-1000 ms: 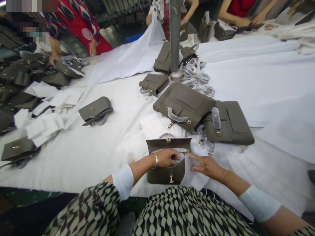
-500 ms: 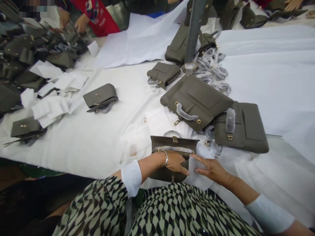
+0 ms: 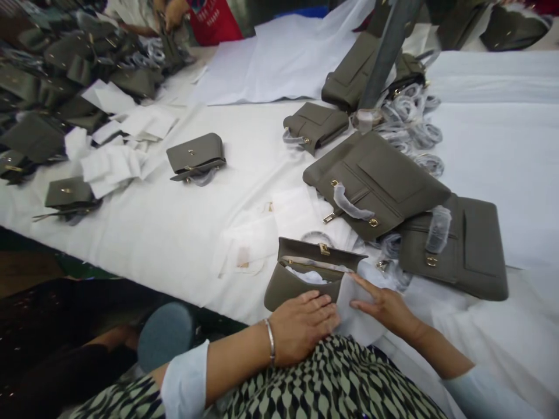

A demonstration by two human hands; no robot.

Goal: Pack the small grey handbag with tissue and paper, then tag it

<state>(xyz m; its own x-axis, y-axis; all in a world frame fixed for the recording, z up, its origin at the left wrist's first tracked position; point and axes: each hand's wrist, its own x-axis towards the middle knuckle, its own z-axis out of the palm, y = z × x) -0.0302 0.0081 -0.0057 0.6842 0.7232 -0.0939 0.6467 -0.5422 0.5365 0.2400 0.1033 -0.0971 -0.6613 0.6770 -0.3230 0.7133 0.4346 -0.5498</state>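
An olive-grey handbag point(image 3: 275, 286) stands at the near table edge with its flap raised and white paper stuffing point(image 3: 305, 274) showing in its mouth. My left hand point(image 3: 301, 326), a bangle on its wrist, lies flat against the bag's front, fingers stretched out. At the bag's right end is my right hand point(image 3: 386, 308); its index finger reaches to the bag's rim and its thumb is spread apart. A thin white sheet point(image 3: 349, 299) hangs between this hand and the bag; whether hidden fingers grip it, I cannot tell.
Right of the bag lie larger handbags point(image 3: 384, 174) with wrapped handles, beside coiled wrapped straps point(image 3: 414, 128). A slanted metal post point(image 3: 388, 52) rises behind. Small bags point(image 3: 196, 152), white papers point(image 3: 111, 166) and a bag heap point(image 3: 65, 70) lie leftward. Another person's hand point(image 3: 174, 14) is at the back.
My left hand has come out of the bag's mouth and down onto its front, uncovering the white stuffing. My right hand stays by the bag's right end. The view has shifted.
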